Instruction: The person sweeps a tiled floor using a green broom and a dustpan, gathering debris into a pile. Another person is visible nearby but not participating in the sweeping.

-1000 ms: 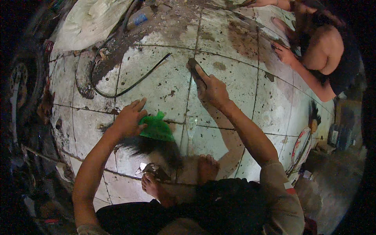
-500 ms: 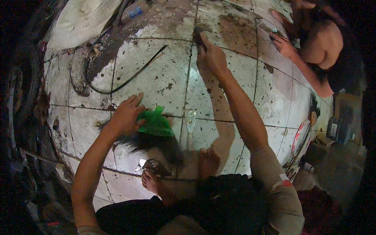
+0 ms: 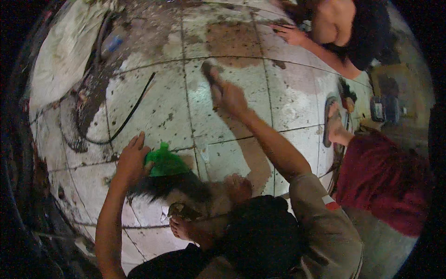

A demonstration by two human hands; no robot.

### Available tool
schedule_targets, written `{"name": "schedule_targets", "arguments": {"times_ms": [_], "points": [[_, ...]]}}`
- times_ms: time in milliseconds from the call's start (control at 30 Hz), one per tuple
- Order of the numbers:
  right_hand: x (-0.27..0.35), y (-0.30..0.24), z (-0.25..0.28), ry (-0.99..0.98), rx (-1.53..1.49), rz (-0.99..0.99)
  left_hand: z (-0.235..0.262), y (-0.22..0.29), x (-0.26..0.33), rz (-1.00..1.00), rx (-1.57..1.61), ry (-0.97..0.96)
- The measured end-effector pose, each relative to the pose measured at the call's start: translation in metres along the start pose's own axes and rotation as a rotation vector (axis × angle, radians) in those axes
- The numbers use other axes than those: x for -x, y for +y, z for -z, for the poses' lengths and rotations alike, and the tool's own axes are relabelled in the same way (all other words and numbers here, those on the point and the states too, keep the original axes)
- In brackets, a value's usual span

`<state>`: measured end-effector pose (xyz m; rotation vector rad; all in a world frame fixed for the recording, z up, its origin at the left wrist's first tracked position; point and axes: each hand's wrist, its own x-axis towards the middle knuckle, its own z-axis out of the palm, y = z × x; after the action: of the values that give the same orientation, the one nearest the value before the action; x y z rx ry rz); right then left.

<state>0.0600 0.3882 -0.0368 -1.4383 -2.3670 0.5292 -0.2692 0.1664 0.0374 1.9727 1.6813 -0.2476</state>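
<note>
My left hand [image 3: 132,160] rests over the near-left side of a green plastic broom head [image 3: 166,162] with dark bristles [image 3: 174,185], lying on the tiled floor. Its fingers stretch out flat past the green part, and the thumb lies against it. Farther out, my right hand [image 3: 232,98] is closed round a dark, narrow tool with a paler, rounded tip [image 3: 209,67], held low over the dirty tiles. The tool's kind is too blurred to tell.
A black hose [image 3: 124,129] curls across the tiles at left, near a pale sack [image 3: 65,56] and loose dirt. Another person's hand [image 3: 292,35] reaches in at upper right. A person's sandalled foot [image 3: 335,125] and maroon garment [image 3: 385,179] are at right.
The view has swung to the right, bringing the sandalled foot and maroon garment in. My left hand stays by the green broom head. My right hand keeps hold of the dark tool.
</note>
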Motion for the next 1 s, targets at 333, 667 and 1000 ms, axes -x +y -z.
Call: {"name": "schedule_targets", "arguments": {"times_ms": [333, 667, 1000], "points": [[-0.019, 0.018, 0.023, 0.089, 0.012, -0.132, 0.001, 0.003, 0.002, -0.061, 0.032, 0.055], [-0.026, 0.012, 0.033, 0.051, 0.104, -0.196, -0.001, 0.002, 0.007, 0.004, 0.026, -0.001], [-0.045, 0.029, 0.043, 0.044, 0.146, -0.116, 0.001, 0.002, 0.003, -0.031, -0.008, 0.037]]}}
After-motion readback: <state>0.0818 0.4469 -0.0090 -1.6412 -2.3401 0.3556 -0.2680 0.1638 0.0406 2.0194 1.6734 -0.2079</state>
